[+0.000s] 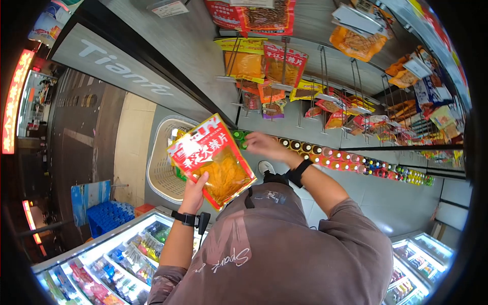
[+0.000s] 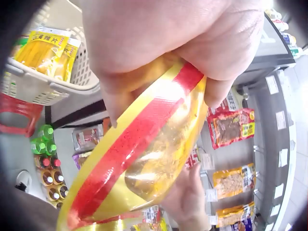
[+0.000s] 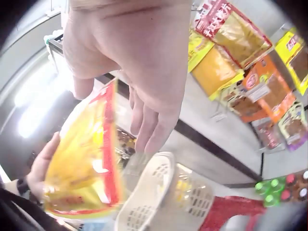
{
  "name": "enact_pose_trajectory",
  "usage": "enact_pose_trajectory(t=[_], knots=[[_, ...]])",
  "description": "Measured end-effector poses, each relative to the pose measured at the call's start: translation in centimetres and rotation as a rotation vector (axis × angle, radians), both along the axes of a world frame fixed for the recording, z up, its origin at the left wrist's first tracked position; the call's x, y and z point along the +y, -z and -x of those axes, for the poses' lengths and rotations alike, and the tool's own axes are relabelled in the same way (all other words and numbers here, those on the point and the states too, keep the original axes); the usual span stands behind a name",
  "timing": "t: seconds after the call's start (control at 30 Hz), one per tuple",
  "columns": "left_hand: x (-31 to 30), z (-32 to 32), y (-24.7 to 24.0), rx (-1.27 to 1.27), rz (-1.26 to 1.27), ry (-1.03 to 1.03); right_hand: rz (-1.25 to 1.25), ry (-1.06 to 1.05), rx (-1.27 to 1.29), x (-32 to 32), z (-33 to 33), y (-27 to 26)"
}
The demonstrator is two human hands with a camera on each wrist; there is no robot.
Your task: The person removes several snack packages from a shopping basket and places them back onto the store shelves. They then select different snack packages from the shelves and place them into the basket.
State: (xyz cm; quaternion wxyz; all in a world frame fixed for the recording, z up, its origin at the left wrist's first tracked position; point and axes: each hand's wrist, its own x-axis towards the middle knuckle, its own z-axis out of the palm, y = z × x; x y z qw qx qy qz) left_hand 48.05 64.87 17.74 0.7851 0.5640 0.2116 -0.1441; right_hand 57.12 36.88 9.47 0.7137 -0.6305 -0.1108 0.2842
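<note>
My left hand (image 1: 191, 195) grips a large red-and-yellow snack bag (image 1: 223, 178) by its side, with the thumb across its front. Through the bag's clear window, orange-yellow pieces show. My right hand (image 1: 265, 146) is held just right of the bag, holding nothing, its fingers loosely bent in the right wrist view. Behind the bag stands a cream plastic basket (image 1: 156, 170), partly hidden by it. Yellow snack packs (image 2: 43, 50) lie in the basket, as the left wrist view shows.
Snack bags (image 1: 285, 63) hang on metal hooks along the grey rack. Rows of bottles (image 1: 325, 156) stand on the floor below it. Lit display cases (image 1: 109, 264) lie to the left and right of my body. A blue stool (image 1: 107, 218) stands at the left.
</note>
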Motion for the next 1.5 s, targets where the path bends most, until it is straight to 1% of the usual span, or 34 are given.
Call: enact_pose_trajectory(t=[0.03, 0.07, 0.1, 0.13, 0.17, 0.23, 0.27, 0.33, 0.37, 0.4, 0.47, 0.5, 0.57, 0.6, 0.7, 0.87, 0.93, 1.0, 1.13, 1.33, 1.47, 1.5], knots=[[-0.5, -0.4, 0.3, -0.023, -0.024, 0.093, -0.007, -0.084, -0.015, 1.3, 1.2, -1.7], [-1.0, -0.7, 0.5, -0.048, -0.049, 0.185, -0.294, -0.013, 0.006, 3.3, 2.5, -1.5], [-1.5, -1.1, 0.7, -0.062, -0.031, 0.243, -0.231, 0.005, -0.009, 3.6, 2.5, -2.5], [-2.0, -1.4, 0.6, -0.070, -0.025, 0.252, -0.169, 0.021, -0.023, 3.6, 2.7, -3.4], [-2.5, -1.7, 0.6, -0.083, -0.022, 0.296, -0.164, 0.028, -0.029, 3.3, 2.8, -3.0], [-2.7, -1.9, 0.5, -0.104, -0.015, 0.341, 0.007, 0.081, 0.145, 1.8, 2.7, -1.5], [-2.6, -1.8, 0.6, -0.130, -0.112, 0.357, 0.011, 0.083, 0.141, 0.8, 2.6, -1.5], [-2.1, -1.6, 1.1, -0.184, -0.306, 0.383, 0.274, 0.237, 0.198, -1.9, 2.6, -1.5], [-1.0, -1.2, 2.0, -0.173, -0.421, 0.452, 0.248, 0.388, 0.110, -3.3, 2.5, 1.1], [0.0, -0.7, 2.4, -0.174, -0.418, 0.447, 0.220, 0.536, 0.022, -4.7, 2.3, 4.7], [1.7, 0.5, 2.8, 0.062, -0.231, 0.489, 0.183, 0.697, -0.012, -7.8, 1.0, 8.1], [2.0, 1.2, 2.5, 0.139, -0.177, 0.450, 0.183, 0.694, -0.012, -8.7, 0.3, 8.2], [3.0, 2.4, 2.9, 0.169, -0.179, 0.460, 0.205, 0.796, -0.151, -10.0, -0.9, 8.0], [3.4, 2.9, 2.9, 0.200, -0.180, 0.471, 0.198, 0.794, -0.152, -10.1, -1.5, 8.1], [3.8, 4.1, 3.2, 0.238, -0.223, 0.409, 0.187, 0.782, -0.170, -10.2, -2.8, 9.1], [3.7, 4.6, 3.6, 0.281, -0.240, 0.330, 0.204, 0.766, -0.218, -8.5, -3.7, 7.1], [3.6, 4.7, 3.9, 0.251, -0.288, 0.312, 0.209, 0.756, -0.231, -8.0, -4.3, 6.9], [3.4, 4.7, 4.0, 0.242, -0.295, 0.287, 0.162, 0.857, -0.219, -7.6, -5.1, 6.9], [2.9, 4.8, 3.9, 0.229, -0.289, 0.215, 0.143, 0.855, -0.180, -7.7, -6.2, 7.5], [2.4, 5.6, 4.5, 0.279, -0.294, 0.190, 0.118, 0.846, -0.147, -8.5, -7.8, 7.5], [1.8, 5.9, 4.4, 0.300, -0.288, 0.181, 0.134, 0.809, -0.144, -8.9, -7.5, 7.5], [1.7, 6.0, 4.5, 0.306, -0.289, 0.182, 0.063, 0.810, -0.143, -8.8, -7.1, 7.7]])
